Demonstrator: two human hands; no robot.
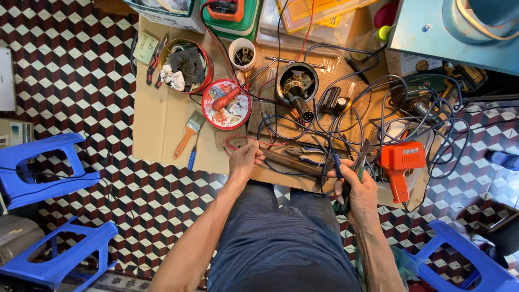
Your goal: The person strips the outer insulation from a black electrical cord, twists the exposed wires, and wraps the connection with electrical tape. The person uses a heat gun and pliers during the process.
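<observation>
Seated over a cluttered cardboard sheet (162, 124) on the tiled floor, my left hand (244, 159) pinches a limp red wire (238, 139) while my right hand (354, 181) closes around a slim, rigid, blue-handled tool (336, 162), best gripped by its handle.

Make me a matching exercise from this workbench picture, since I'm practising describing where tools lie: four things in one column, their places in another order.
Things:
1. paintbrush
2. orange soldering gun
3. red wire
4. white cup

Places:
A. on the cardboard just right of the right hand
B. by the left hand
C. standing right of the red tin of odds and ends
D. lying left of the round red lid

Pairs: 1-D, 2-A, 3-B, 4-C
</observation>
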